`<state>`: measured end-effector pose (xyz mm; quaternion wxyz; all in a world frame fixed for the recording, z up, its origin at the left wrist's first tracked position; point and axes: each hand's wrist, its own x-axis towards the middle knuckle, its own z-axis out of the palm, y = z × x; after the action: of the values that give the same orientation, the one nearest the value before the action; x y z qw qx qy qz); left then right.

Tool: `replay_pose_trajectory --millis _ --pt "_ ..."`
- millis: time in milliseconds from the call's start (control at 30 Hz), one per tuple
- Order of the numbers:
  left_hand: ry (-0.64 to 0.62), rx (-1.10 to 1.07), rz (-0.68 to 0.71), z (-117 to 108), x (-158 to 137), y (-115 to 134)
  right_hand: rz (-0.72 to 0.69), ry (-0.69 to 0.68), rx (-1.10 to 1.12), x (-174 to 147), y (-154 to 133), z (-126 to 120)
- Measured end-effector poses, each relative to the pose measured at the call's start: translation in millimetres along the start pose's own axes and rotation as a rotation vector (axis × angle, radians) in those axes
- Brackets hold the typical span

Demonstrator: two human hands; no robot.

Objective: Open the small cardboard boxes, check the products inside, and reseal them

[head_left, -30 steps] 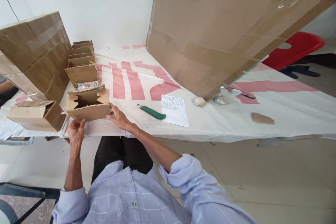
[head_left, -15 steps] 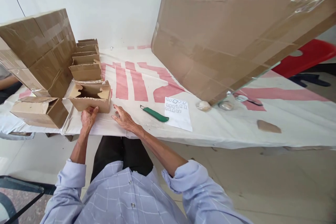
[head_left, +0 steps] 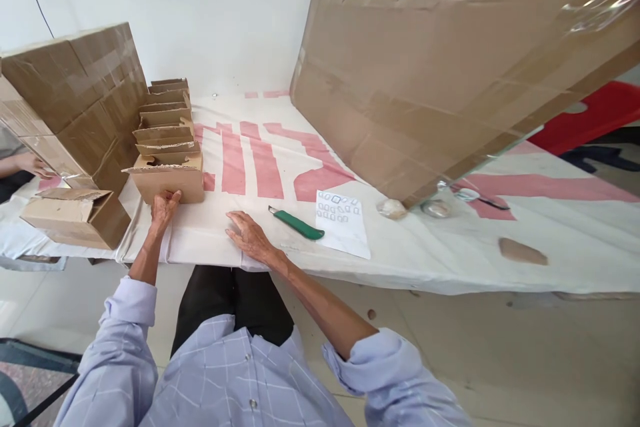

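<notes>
My left hand [head_left: 164, 209] presses against the front wall of an open cardboard box [head_left: 170, 181], its fingers curled in. The box stands upright at the front end of a row of open cardboard boxes [head_left: 163, 122], close against them. My right hand [head_left: 249, 235] is held low over the table's front edge with its fingers spread, apart from the box and holding nothing. To its right lies a green utility knife [head_left: 299, 223], blade end toward the left. A paper sheet [head_left: 346, 238] with small drawn shapes lies beside the knife.
A taped cardboard stack [head_left: 100, 100] rises at left, with another box [head_left: 75, 217] before it. A large cardboard sheet [head_left: 400, 80] leans at right; tape rolls [head_left: 393, 208] lie by its lower corner. Another person's hand [head_left: 33, 163] shows far left.
The front box has moved away from me and slightly left, up to the row, with my left hand following it. My right hand has drawn back to the right, away from the box.
</notes>
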<state>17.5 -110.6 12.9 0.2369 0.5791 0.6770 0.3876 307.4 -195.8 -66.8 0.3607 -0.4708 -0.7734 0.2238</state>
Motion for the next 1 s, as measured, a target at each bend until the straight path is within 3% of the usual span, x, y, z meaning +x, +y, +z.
replay_pose_trajectory --millis 300,633,1000 --pt "-0.012 0.075 0.023 8 15 3 -0.016 0.011 -0.131 -31 9 -10" --pt "-0.036 0.072 0.076 8 44 -1 -0.048 0.063 -0.139 -40 11 -5" --pt "-0.059 0.034 0.112 23 98 6 -0.041 0.069 -0.121 -45 8 -8"
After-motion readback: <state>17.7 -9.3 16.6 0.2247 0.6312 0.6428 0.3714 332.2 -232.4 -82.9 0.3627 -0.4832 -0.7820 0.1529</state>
